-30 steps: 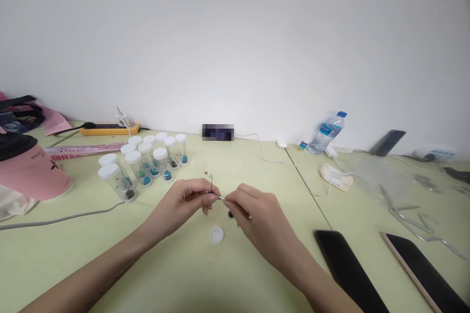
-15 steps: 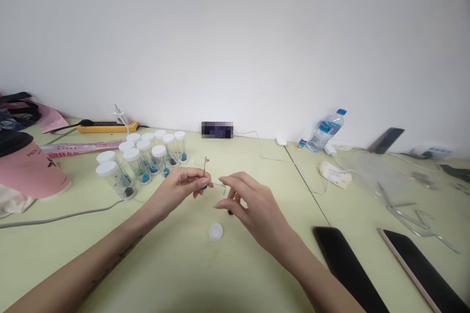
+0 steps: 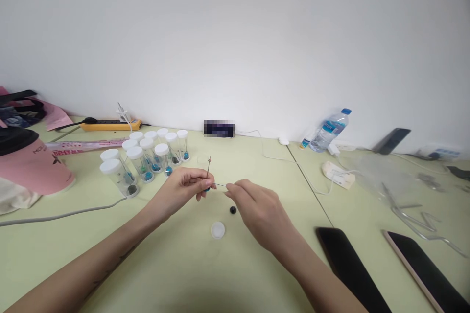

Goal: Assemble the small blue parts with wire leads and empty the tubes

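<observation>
My left hand (image 3: 185, 189) pinches a small blue part with thin wire legs (image 3: 208, 176); one leg stands upright with a reddish tip, another runs sideways to the right. My right hand (image 3: 257, 205) pinches the end of that sideways wire. Both hands hover just above the pale green table (image 3: 176, 264). Below them lie a white round cap (image 3: 218, 230) and a small black bead (image 3: 232, 210). A cluster of clear vials with white caps (image 3: 147, 159) stands to the left, each holding small blue or dark parts.
A pink bag (image 3: 29, 166) and a grey cable (image 3: 62, 215) lie at left, a yellow power strip (image 3: 110, 125) by the wall. At right are a water bottle (image 3: 328, 131), a white charger (image 3: 338, 174), two dark phones (image 3: 345, 266) and clear plastic pieces (image 3: 414, 210).
My right hand opened and let go of the wire half a second ago, then closed on its end again. The upright leg now stands straighter, and both hands sit a little higher.
</observation>
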{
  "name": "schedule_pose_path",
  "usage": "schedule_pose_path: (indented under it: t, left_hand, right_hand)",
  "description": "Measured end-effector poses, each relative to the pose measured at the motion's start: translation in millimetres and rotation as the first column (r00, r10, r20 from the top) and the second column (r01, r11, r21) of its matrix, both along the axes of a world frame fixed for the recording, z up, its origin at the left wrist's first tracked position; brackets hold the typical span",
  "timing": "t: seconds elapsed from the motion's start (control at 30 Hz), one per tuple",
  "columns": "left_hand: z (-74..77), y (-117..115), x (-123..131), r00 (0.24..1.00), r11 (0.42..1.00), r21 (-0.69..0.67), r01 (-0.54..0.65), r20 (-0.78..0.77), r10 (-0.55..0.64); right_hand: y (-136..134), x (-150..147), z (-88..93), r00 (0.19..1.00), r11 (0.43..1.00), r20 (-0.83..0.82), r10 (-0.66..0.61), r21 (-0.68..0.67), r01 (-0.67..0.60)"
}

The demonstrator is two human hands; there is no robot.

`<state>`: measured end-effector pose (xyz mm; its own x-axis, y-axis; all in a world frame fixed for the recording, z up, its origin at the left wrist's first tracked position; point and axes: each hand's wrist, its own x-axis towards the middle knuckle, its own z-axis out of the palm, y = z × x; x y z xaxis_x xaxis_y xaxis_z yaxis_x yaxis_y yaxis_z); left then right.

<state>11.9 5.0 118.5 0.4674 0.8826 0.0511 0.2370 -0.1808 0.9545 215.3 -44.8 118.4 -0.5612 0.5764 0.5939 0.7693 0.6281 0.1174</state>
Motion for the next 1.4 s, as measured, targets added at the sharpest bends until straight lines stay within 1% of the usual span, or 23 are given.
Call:
schedule_pose_path:
  t: [0.1,0.2,0.37,0.47,0.53,0.63,0.73,0.83,0.9,0.97,1.03,1.1,1.17,1.2,1.23,1.27,1.33,1.37,1.4]
  left_hand:
    - [2.9,-1.0,0.6,1.000,1.000,-0.011,0.013,0.025,-0.013]
    - [5.6,-1.1,0.4,0.994,0.996,-0.058,0.061,0.091,-0.055]
    - [5.4,0.5,-3.0,0.980,0.982,-0.157,0.104,0.183,-0.074]
    - [4.9,0.4,-5.4,0.973,0.974,-0.189,0.125,0.217,-0.082]
    - [6.1,-1.0,-6.4,0.973,0.975,-0.183,0.122,0.218,-0.081]
    - [9.9,-4.3,-6.5,0.981,0.985,-0.141,0.097,0.183,-0.070]
    - [13.1,-7.2,-5.2,0.989,0.995,-0.086,0.059,0.141,-0.047]
    - [14.2,-8.5,-4.3,0.993,0.999,-0.042,0.022,0.121,-0.017]
    - [14.2,-8.6,-4.5,0.994,1.000,-0.027,0.008,0.111,-0.005]
    - [14.2,-8.2,-5.1,0.995,1.000,-0.027,0.010,0.099,-0.008]
    - [14.2,-7.5,-5.4,0.996,0.999,-0.034,0.020,0.088,-0.017]
    - [14.1,-7.0,-5.2,0.996,0.999,-0.037,0.015,0.090,-0.012]
    - [13.9,-7.2,-4.6,0.995,0.999,-0.038,-0.003,0.099,0.007]
    - [13.8,-7.5,-4.2,0.994,0.999,-0.037,-0.011,0.105,0.015]
    - [13.7,-8.0,-3.9,0.994,0.999,-0.034,-0.019,0.108,0.023]
    - [13.5,-8.6,-3.7,0.994,0.999,-0.028,-0.027,0.108,0.030]
    - [13.3,-9.8,-3.5,0.994,0.999,-0.001,-0.045,0.095,0.045]
    - [13.2,-10.3,-3.5,0.995,0.998,0.018,-0.058,0.082,0.057]
    - [13.0,-10.8,-3.5,0.995,0.997,0.039,-0.072,0.066,0.069]
  right_hand:
    - [-1.8,0.1,0.9,0.999,0.997,0.028,0.016,0.077,-0.018]
    - [-5.5,2.0,3.1,0.995,0.985,0.069,0.078,0.147,-0.088]
    - [-7.8,8.5,4.3,0.976,0.950,0.091,0.199,0.226,-0.214]
    - [-6.8,10.4,3.1,0.963,0.920,0.147,0.227,0.293,-0.261]
    - [-7.1,9.9,3.4,0.956,0.907,0.172,0.238,0.312,-0.282]
    - [-9.3,7.1,6.7,0.960,0.925,0.122,0.253,0.260,-0.277]
    - [-10.8,4.0,8.4,0.970,0.955,-0.004,0.244,0.176,-0.239]
    - [-9.3,3.0,4.1,0.964,0.972,-0.148,0.220,0.121,-0.203]
    - [-7.5,3.4,-0.5,0.958,0.975,-0.195,0.208,0.120,-0.188]
    - [-6.2,3.8,-3.7,0.958,0.972,-0.194,0.212,0.147,-0.185]
    - [-6.2,3.1,-3.7,0.954,0.973,-0.210,0.213,0.136,-0.187]
    - [-7.3,1.0,-0.8,0.936,0.982,-0.298,0.188,0.053,-0.181]
    - [-8.9,-2.2,3.4,0.891,0.979,-0.437,0.122,-0.093,-0.180]
    - [-9.5,-3.8,5.5,0.851,0.965,-0.519,0.074,-0.180,-0.193]
    - [-9.9,-5.5,7.3,0.797,0.935,-0.604,0.013,-0.274,-0.224]
    - [-9.8,-7.1,8.8,0.729,0.889,-0.682,-0.057,-0.367,-0.274]
    - [-8.2,-9.6,10.6,0.567,0.761,-0.795,-0.215,-0.500,-0.413]
    - [-6.8,-10.5,11.0,0.491,0.697,-0.823,-0.286,-0.530,-0.483]
    - [-5.0,-11.1,11.1,0.431,0.640,-0.834,-0.344,-0.545,-0.542]
